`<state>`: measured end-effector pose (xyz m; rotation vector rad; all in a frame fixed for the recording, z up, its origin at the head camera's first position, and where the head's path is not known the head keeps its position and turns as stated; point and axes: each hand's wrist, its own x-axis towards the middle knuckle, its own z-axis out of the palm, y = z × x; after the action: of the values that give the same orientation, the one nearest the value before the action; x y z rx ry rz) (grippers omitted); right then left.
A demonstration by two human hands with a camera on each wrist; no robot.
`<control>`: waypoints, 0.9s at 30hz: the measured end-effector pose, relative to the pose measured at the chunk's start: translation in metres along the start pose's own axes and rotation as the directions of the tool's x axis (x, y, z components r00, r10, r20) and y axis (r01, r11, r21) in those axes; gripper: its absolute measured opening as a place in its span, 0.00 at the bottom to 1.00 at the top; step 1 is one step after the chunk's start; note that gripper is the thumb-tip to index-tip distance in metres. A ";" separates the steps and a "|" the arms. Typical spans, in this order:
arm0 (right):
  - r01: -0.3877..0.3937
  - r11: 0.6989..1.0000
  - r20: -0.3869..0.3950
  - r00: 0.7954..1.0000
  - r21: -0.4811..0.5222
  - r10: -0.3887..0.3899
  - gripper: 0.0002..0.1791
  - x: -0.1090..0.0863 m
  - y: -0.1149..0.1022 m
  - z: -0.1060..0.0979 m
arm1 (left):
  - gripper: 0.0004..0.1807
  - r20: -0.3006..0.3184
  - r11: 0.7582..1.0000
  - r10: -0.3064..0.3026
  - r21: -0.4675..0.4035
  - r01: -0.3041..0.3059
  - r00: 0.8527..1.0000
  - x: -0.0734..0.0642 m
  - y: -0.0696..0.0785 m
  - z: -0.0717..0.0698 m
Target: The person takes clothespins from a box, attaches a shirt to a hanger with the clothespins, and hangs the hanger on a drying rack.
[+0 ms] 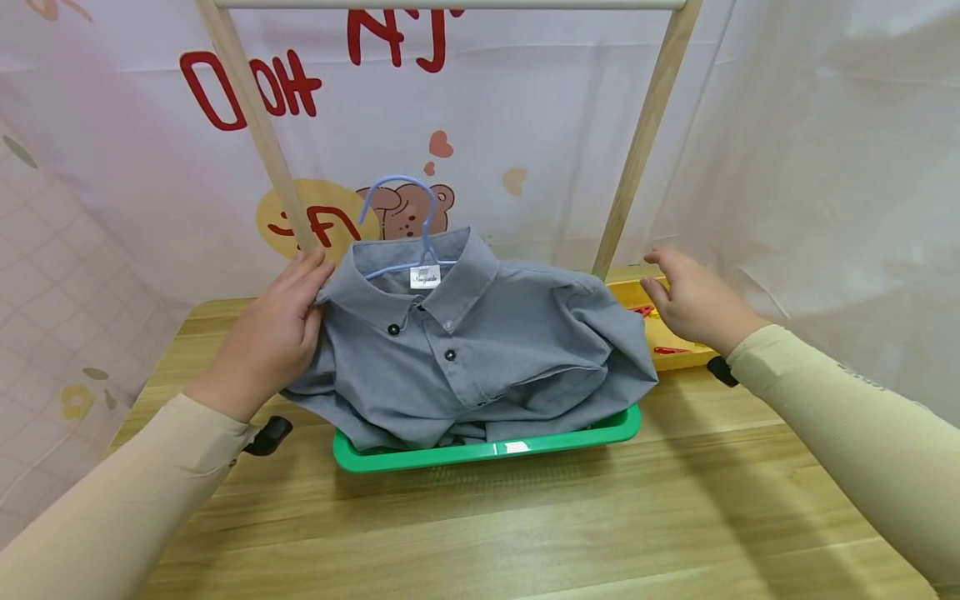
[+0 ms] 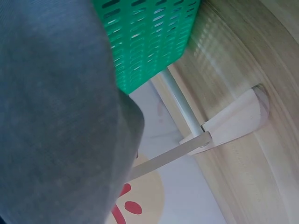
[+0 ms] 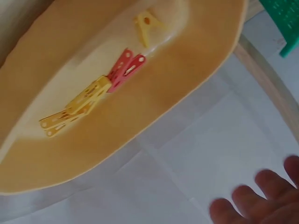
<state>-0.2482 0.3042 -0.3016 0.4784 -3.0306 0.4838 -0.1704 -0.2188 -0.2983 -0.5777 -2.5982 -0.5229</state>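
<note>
A grey button-up shirt [image 1: 420, 333] lies bunched in a green basket [image 1: 495, 451], its collar upright and a white label inside the neck. A blue hanger [image 1: 431, 218] sits in the neck with its hook rising above the collar. My left hand [image 1: 266, 333] is at the shirt's left shoulder, fingers extended beside the fabric; whether it touches is unclear. In the left wrist view the shirt [image 2: 56, 116] fills the near side. My right hand [image 1: 701, 300] hovers open, apart from the shirt, near a yellow tray [image 1: 675, 360]; its fingertips [image 3: 245, 200] show in the right wrist view.
Red and yellow clothespins [image 3: 88, 95] lie in the yellow tray. Behind the basket stands a rack with wooden posts [image 1: 648, 137] and a white top bar [image 1: 450, 4]. A wooden foot [image 2: 238, 116] rests on the wooden table [image 1: 525, 533]. A printed white sheet [image 1: 525, 108] hangs behind.
</note>
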 end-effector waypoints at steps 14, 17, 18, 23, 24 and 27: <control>0.123 0.957 0.323 0.946 -0.262 -0.033 0.23 -0.002 0.042 0.020 | 0.29 -0.015 1.000 -0.002 -0.004 0.002 1.000 -0.002 0.000 0.002; 0.141 0.955 0.346 0.937 -0.262 -0.044 0.21 -0.001 0.048 0.024 | 0.28 -0.016 1.000 -0.004 -0.002 0.004 1.000 -0.002 -0.001 0.002; 0.146 0.955 0.348 0.936 -0.259 -0.049 0.21 0.000 0.050 0.026 | 0.28 -0.017 1.000 -0.005 -0.001 0.005 1.000 -0.002 -0.001 0.002; 0.131 0.961 0.348 0.937 -0.242 -0.040 0.20 0.005 0.060 0.035 | 0.28 -0.015 1.000 -0.011 0.000 0.011 1.000 -0.002 -0.002 0.002; 0.124 0.962 0.348 0.937 -0.242 -0.033 0.20 0.006 0.062 0.037 | 0.28 -0.015 1.000 -0.013 0.000 0.013 1.000 -0.001 -0.002 0.002; 0.110 0.965 0.347 0.938 -0.240 -0.021 0.20 0.009 0.065 0.042 | 0.28 -0.013 1.000 -0.019 -0.002 0.019 1.000 -0.001 -0.001 0.002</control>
<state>-0.2764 0.3474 -0.3602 0.7108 -3.3207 -0.0030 -0.1713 -0.2192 -0.3007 -0.5493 -2.5934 -0.5329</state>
